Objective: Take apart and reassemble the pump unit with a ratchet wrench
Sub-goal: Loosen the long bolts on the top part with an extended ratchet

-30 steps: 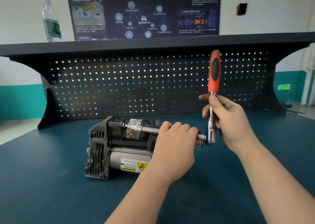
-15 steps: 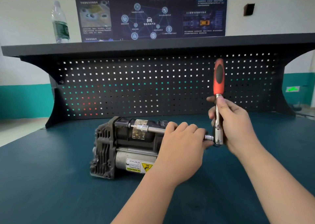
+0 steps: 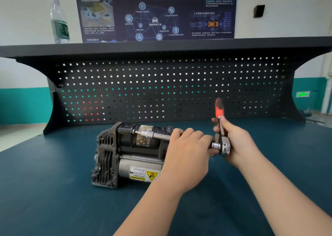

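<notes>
Fingers [image 3: 186, 133] hide extension bar [image 3: 159, 136]; ratchet wrench [image 3: 219, 108] handle blurred

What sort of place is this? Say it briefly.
Probably a vehicle-tech training workshop: a workbench with a pegboard back, a car-technology poster on the wall, and a pump being worked with a ratchet.

- The surface [image 3: 53, 191] is a dark teal mat-like top, running back to a black perforated back panel [image 3: 170, 88].
- The pump unit [image 3: 129, 156] lies on its side directly on the surface, just in front of the back panel's lower edge, its ribbed end to the left and a yellow warning label facing forward.
- A dark shelf [image 3: 161, 46] tops the back panel.
- A clear water bottle [image 3: 59, 23] stands upright on the shelf, above and left of the pump unit.
</notes>
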Available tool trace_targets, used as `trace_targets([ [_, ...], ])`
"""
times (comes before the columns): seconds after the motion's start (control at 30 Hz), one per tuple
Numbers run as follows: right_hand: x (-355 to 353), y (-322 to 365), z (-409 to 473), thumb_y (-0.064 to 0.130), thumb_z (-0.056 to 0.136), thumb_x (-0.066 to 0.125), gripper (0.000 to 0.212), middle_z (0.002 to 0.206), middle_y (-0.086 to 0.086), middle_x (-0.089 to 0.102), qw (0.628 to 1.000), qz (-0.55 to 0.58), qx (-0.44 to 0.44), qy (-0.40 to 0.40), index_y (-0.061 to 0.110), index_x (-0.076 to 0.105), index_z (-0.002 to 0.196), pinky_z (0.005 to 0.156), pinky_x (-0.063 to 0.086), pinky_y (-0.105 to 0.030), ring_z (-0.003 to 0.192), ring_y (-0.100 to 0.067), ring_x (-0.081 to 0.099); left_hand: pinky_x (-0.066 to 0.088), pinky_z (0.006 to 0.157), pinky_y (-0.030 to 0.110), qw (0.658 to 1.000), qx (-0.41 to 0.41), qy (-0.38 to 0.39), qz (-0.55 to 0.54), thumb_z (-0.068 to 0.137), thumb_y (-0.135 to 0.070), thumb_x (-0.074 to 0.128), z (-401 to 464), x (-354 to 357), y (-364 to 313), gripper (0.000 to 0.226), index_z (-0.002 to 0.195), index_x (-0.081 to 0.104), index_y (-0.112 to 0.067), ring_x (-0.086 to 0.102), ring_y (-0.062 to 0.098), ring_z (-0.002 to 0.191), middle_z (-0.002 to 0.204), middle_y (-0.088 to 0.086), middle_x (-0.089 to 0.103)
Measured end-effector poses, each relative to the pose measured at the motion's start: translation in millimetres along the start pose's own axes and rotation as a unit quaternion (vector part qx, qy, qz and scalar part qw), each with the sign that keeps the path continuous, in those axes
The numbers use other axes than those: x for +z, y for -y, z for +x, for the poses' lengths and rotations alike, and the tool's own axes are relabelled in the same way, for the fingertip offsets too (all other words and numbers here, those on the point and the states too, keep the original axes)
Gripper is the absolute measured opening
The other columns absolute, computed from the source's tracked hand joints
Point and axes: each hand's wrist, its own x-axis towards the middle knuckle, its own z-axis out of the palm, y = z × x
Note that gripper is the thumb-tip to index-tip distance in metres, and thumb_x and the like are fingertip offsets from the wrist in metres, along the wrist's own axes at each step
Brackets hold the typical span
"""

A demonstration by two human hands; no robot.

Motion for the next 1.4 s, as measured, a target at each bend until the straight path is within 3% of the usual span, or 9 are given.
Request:
trace_targets([
  [0.2,0,20,-10,0.044,0.086,0.056,0.026,0.06,0.002,0.059,0.963,-0.098,-0.23,0.1,0.027,0.074,0.083,0.039,0.03,-0.016,0.041,-0.006,0.031,0.022,0.072,0.03,1.0,0.008,-0.009,0.017,0.09,-0.038,0.05,0,-2,0,0.021,0.089,0.064,-0.023,0.052,0.018,0.072,0.075,-0.01,0.06],
  [0.5,-1,-6,-2,0.026,0.095,0.055,0.016,0.064,0.004,0.052,0.993,0.112,0.041,0.027,0.013,0.064,0.099,0.036,0.037,-0.017,0.045,-0.007,0.047,0.027,0.074,0.029,0.999,-0.022,-0.025,0.0,0.083,-0.03,0.064,2,-1,-2,0.01,0.091,0.065,-0.025,0.052,0.017,0.073,0.076,-0.011,0.057],
  [0.67,2,6,-5,0.031,0.095,0.055,0.026,0.054,0.002,0.053,0.99,-0.011,-0.134,-0.036,0.014,0.065,0.078,0.037,0.031,-0.018,0.037,-0.009,0.036,0.025,0.075,0.029,1.0,0.01,0.01,0.01,0.092,-0.043,0.036,1,-9,-1,0.036,0.102,0.065,-0.024,0.053,0.016,0.076,0.083,-0.011,0.061],
  [0.83,2,11,-10,0.036,0.096,0.051,0.029,0.054,0.004,0.058,0.937,-0.182,-0.298,-0.021,0.025,0.069,0.075,0.051,0.038,-0.02,0.048,-0.007,0.042,0.02,0.075,0.032,1.0,0.018,0.018,0.001,0.092,-0.035,0.049,0,-5,1,0.016,0.098,0.061,-0.025,0.049,0.017,0.082,0.084,-0.01,0.058],
  [0.97,2,6,-4,0.03,0.094,0.056,0.025,0.058,0.001,0.053,0.994,-0.062,-0.081,-0.036,0.012,0.064,0.079,0.042,0.036,-0.02,0.042,-0.009,0.042,0.023,0.074,0.029,1.0,-0.009,-0.003,-0.02,0.083,-0.028,0.064,2,-4,-3,0.011,0.094,0.064,-0.026,0.051,0.016,0.075,0.077,-0.011,0.058],
  [1.03,3,-4,-4,0.021,0.094,0.057,0.015,0.062,0.0,0.05,0.996,0.068,0.056,-0.013,0.008,0.061,0.087,0.035,0.036,-0.018,0.039,-0.008,0.047,0.023,0.074,0.028,0.999,-0.022,-0.022,-0.022,0.078,-0.025,0.069,4,-3,-3,0.017,0.095,0.065,-0.027,0.051,0.015,0.073,0.075,-0.012,0.057],
  [1.1,2,-10,-3,0.019,0.093,0.057,0.011,0.064,0.001,0.05,0.991,0.109,0.079,-0.006,0.009,0.06,0.09,0.033,0.034,-0.018,0.043,-0.009,0.048,0.024,0.075,0.028,1.0,-0.017,-0.023,-0.008,0.083,-0.031,0.064,3,-3,-2,0.014,0.096,0.066,-0.027,0.052,0.015,0.074,0.077,-0.012,0.059],
  [1.23,0,3,-1,0.031,0.095,0.056,0.025,0.056,0.001,0.052,0.995,-0.032,-0.09,-0.031,0.012,0.064,0.081,0.042,0.032,-0.021,0.043,-0.012,0.038,0.032,0.077,0.032,0.999,-0.014,0.031,0.008,0.092,-0.048,0.025,1,-8,-2,0.046,0.094,0.063,-0.024,0.051,0.017,0.078,0.082,-0.009,0.06],
  [1.4,0,14,-6,0.035,0.096,0.051,0.03,0.054,0.002,0.056,0.957,-0.134,-0.257,-0.004,0.021,0.068,0.076,0.044,0.035,-0.02,0.046,-0.01,0.04,0.024,0.077,0.033,1.0,0.004,-0.005,-0.01,0.094,-0.042,0.037,0,-4,-1,0.029,0.091,0.06,-0.023,0.046,0.017,0.079,0.082,-0.009,0.055],
])
